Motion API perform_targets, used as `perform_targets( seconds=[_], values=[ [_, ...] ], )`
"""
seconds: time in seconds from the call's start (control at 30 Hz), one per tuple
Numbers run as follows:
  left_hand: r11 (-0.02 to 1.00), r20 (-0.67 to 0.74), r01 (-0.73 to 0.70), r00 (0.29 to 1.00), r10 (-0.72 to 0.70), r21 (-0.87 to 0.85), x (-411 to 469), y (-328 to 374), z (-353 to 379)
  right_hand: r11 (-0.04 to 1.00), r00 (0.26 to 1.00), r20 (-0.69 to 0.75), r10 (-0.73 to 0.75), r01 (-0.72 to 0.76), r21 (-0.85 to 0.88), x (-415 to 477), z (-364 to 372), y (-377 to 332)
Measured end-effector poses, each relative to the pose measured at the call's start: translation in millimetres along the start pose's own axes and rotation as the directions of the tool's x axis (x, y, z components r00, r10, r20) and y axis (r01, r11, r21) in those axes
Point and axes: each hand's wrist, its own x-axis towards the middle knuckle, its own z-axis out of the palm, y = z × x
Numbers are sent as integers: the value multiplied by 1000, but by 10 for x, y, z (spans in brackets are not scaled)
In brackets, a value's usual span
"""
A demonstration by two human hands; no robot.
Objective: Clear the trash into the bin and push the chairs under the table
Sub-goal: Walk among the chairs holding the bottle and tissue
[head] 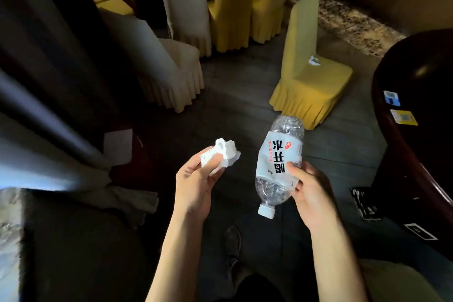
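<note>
Two pieces of trash are carried, likely bound for the bin: the left hand (196,180) pinches a crumpled tissue (224,153), the right hand (312,195) grips a bottle (278,167) cap-down.

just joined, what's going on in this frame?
A person is mid-cleanup, standing over a dark floor. Their left hand pinches a crumpled white paper tissue, and their right hand grips a crushed clear plastic water bottle, white cap pointing back toward them. Another white paper wad lies on the seat of a yellow skirted chair, which stands apart from the dark wooden table, not pushed under it.
</note>
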Motion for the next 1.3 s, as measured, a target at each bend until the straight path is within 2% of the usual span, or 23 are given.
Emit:
perform_targets(
  seconds=[0.13, 0.27, 0.47, 0.63, 0.77, 0.9, 1.13, 1.3],
  values=[
    [998, 20, 14, 1000, -15, 59, 759, 106, 498, 999, 999, -32, -30, 30, 24, 709, 181, -437],
    [998, 42, 39, 998, -41, 47, 1389, 213, 915, 997, 998, -49, -41, 44, 64, 1309, 332, -823],
    [991, 61, 84, 994, -90, 100, 2189, 272, 1413, 994, 996, -82, -44, 52, 96, 2043, 405, -1112],
    [990, 151, 92, 983, -108, 111, 2907, 300, 1874, 996, 990, -119, -81, 78, -35, 2668, 429, -1304],
    [984, 192, 115, 971, -140, 136, 3648, 393, 2267, 988, 979, -162, -121, 135, 80, 3251, 576, -1605],
    [971, 184, 190, 959, -215, 146, 4479, 551, 2750, 981, 968, -209, -135, 160, 109, 3919, 790, -2060],
    [962, 364, 136, 906, -218, 238, 5575, 622, 3520, 970, 945, -285, -158, 203, 136, 4957, 1070, -2574],
    [944, 332, 176, 905, -267, 278, 6029, 510, 3965, 964, 927, -343, -155, 218, 153, 5442, 1002, -2783]
  ],
)
